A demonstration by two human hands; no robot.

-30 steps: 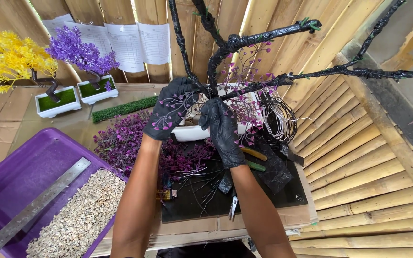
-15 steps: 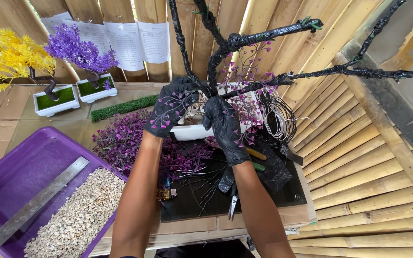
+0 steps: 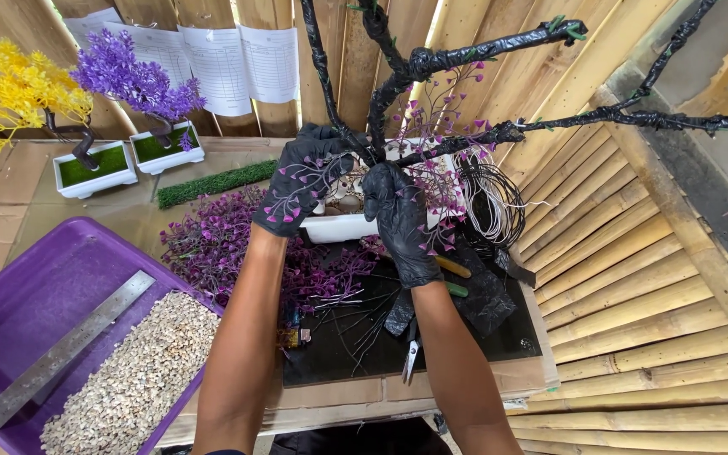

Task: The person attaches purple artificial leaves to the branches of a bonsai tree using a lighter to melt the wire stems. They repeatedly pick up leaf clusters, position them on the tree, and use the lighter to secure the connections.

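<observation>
Both hands wear black gloves and work at the base of a black wrapped tree (image 3: 398,80) that stands in a white pot (image 3: 339,226). The left hand (image 3: 301,181) grasps a purple sprig (image 3: 309,173); the right hand (image 3: 398,211) closes around the trunk. Around them lie purple leaves (image 3: 221,240), a wire coil (image 3: 490,202), scissors (image 3: 412,354) and a purple tray (image 3: 35,286) with gravel (image 3: 136,379) and a ruler (image 3: 52,362). Two small trees (image 3: 86,84) stand behind. The branches run out of view, and the hands hide most of the pot.

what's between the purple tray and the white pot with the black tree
A heap of loose purple leaf sprigs lies between the purple tray and white pot, head view.
</observation>
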